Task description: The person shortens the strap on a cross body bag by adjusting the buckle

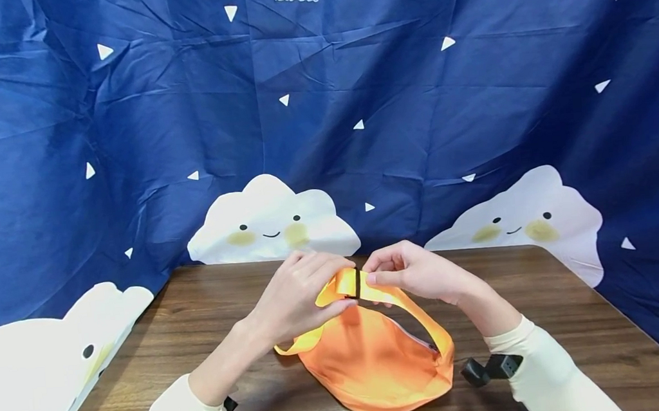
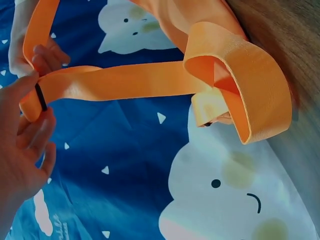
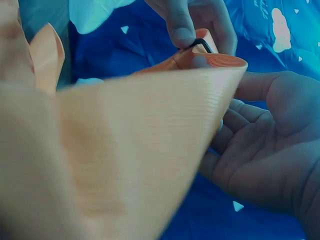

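An orange zippered bag (image 1: 371, 370) sits on the table, its webbing strap (image 1: 432, 326) raised in a loop above it. My left hand (image 1: 299, 298) pinches the strap at its black slider buckle (image 1: 357, 284), thumb below and fingers above. Just right of the buckle, my right hand (image 1: 419, 272) holds the strap between thumb and fingers. In the left wrist view the strap (image 2: 140, 81) runs from the buckle (image 2: 41, 96) to a wide loose loop (image 2: 265, 85). In the right wrist view, the near strap (image 3: 140, 135) covers part of my right hand (image 3: 270, 135).
The brown wooden table (image 1: 547, 317) lies under the bag and both forearms. A blue curtain (image 1: 321, 103) with white clouds and triangles hangs behind and at the sides. A small black device (image 1: 490, 368) is strapped at the right wrist, beside the bag.
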Tool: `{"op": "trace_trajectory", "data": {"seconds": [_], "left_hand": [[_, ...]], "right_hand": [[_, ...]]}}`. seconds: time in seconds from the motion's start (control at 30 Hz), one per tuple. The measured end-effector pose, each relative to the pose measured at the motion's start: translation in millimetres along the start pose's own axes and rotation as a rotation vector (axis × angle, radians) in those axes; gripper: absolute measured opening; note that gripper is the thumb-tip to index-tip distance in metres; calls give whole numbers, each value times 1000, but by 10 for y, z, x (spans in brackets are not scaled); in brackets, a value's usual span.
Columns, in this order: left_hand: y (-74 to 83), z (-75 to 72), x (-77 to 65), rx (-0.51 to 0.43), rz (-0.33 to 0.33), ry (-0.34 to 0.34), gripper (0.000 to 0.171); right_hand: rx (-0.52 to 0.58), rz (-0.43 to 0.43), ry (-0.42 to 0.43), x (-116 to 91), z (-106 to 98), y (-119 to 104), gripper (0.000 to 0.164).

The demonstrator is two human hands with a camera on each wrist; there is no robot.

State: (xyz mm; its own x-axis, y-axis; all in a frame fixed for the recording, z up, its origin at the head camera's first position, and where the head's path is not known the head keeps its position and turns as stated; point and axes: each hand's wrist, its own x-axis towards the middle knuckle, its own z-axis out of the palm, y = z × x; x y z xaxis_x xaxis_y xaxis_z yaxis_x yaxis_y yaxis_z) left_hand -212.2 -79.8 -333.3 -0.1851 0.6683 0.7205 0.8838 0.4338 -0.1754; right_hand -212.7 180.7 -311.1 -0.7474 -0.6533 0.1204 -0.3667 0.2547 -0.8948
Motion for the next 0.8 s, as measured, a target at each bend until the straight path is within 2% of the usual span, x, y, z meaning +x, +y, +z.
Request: {"op": "trace_trajectory", "data": {"seconds": [0.17, 0.33, 0.47, 0.67, 0.8], "left_hand": [[24, 26, -1, 16, 17, -27, 50], [-11, -19, -10, 55, -31, -28, 50], [-41, -54, -18, 49, -54, -36, 51], [-37, -38, -17, -16, -8, -61, 51], [-20, -14, -12, -10, 9, -60, 49]], "right_hand": [[30, -11, -21, 32, 44, 13, 14], [53, 24, -21, 18, -17, -14, 20], [75, 37, -31, 4, -58, -15, 21], [76, 2, -53, 32, 4, 2, 17], [85, 3, -38, 52, 56, 20, 17]]}}
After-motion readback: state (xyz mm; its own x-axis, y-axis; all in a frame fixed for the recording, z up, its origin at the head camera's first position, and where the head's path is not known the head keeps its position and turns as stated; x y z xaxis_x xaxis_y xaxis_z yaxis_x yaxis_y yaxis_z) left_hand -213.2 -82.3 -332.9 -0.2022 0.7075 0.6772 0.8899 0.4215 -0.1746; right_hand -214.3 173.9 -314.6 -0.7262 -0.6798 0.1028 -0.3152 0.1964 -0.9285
